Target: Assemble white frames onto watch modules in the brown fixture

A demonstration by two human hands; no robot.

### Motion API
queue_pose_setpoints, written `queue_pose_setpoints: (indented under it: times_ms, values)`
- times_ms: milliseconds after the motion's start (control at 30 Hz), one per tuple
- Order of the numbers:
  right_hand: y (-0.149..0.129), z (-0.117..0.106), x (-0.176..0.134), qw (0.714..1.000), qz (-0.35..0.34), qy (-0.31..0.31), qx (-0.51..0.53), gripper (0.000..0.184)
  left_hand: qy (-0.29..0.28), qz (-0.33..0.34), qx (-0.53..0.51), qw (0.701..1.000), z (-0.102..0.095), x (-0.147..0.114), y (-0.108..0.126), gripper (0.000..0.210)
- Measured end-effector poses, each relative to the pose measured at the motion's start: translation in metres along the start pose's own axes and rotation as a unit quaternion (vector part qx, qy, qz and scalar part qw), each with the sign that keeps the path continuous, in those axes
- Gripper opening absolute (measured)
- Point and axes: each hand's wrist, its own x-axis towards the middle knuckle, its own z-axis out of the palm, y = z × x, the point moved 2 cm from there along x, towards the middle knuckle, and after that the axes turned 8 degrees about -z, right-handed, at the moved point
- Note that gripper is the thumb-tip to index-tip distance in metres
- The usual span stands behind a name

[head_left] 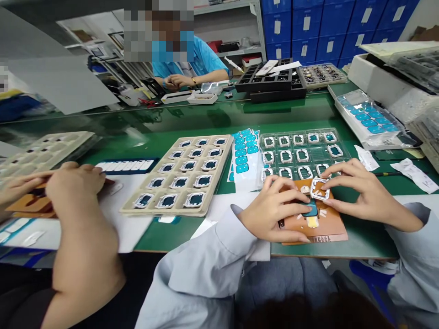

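White frame (321,197) is pinched btwn part-open R hand (361,192) fingertips, teal pc (311,209) is overlapped by loosely spread L hand (269,211) fingers, hold unclear

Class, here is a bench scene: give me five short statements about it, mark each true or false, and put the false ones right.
1. The right hand holds a white frame. True.
2. The left hand rests in the beige tray. False: it is at the orange board.
3. A sheet with teal shapes lies between the beige tray and the clear tray. True.
4. The table has a red top. False: it is green.
5. Blue boxes are stacked at the back. True.
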Motion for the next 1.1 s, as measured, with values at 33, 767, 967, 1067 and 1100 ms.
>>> queue_pose_setpoints:
  times_ms: [33,767,967,1067,1100]
  values:
    - [0.000,0.001,0.000,1.000,0.012,-0.003,-0.001,0.016,0.000,0.000,0.000,1.000,0.000,0.000,0.000,0.050]
    - [-0.002,-0.003,-0.005,0.997,0.045,-0.036,0.043,0.028,-0.003,-0.013,0.011,1.000,-0.002,0.000,0.001,0.050]
    - [0.003,-0.004,-0.007,0.998,0.023,-0.019,0.063,0.030,-0.003,-0.028,0.015,0.999,0.005,-0.003,0.000,0.054]
    - [0.007,-0.002,-0.008,0.998,0.011,0.000,0.060,0.025,-0.012,-0.035,0.022,0.999,0.008,-0.004,-0.002,0.055]
    - [0.008,-0.002,-0.009,0.998,0.008,0.003,0.057,0.023,-0.022,-0.041,0.026,0.999,0.009,-0.003,-0.002,0.056]
